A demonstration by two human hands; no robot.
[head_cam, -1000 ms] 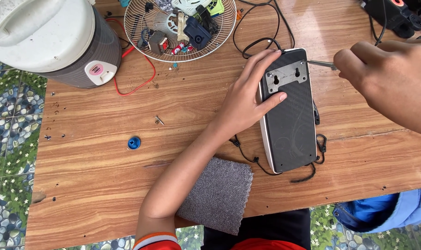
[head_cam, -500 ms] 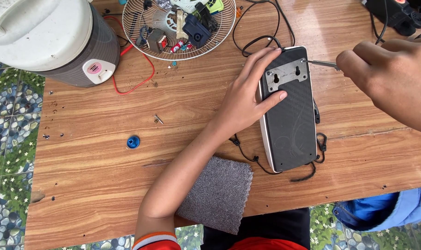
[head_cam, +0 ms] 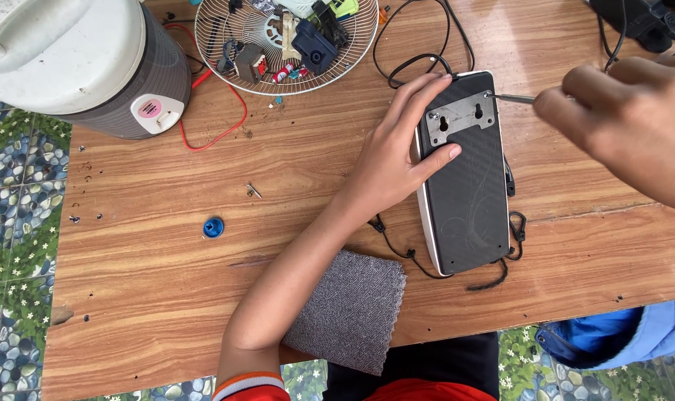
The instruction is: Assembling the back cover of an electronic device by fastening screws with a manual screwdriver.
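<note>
A flat, oblong black device (head_cam: pixel 467 178) is lying face down near the right middle of the wooden table (head_cam: pixel 159 297), its long axis running away from the person. Its back is matte black plastic with a faint swirl pattern, edged by a thin white rim, and a small grey metal bracket (head_cam: pixel 461 116) with two keyhole slots is sitting across its far end. The left hand (head_cam: pixel 397 160) is pressing on the device's left edge, fingers spread apart and flat, the thumb lying across the black back just below the bracket. The right hand (head_cam: pixel 627 126) is coming in from the right, its fingers pinched together on a thin metal screwdriver (head_cam: pixel 514 98) whose tip is touching the bracket's far right corner; the handle is hidden in the grip.

Thin black cable (head_cam: pixel 419 59) is looping beyond the device and trailing out from under its near end. Just beside the left forearm, a square of coarse grey woven cloth (head_cam: pixel 348 312) is hanging partly over the table's near edge. Farther left, a small round blue cap (head_cam: pixel 213 227) and a loose screw (head_cam: pixel 254 191) are lying on the streaky wood grain. At the far edge, a round white wire fan guard (head_cam: pixel 218 52) is serving as a tray for small parts, with a red wire (head_cam: pixel 229 122) curling beside it and a rounded grey-and-white appliance (head_cam: pixel 77 59) standing at the corner.
</note>
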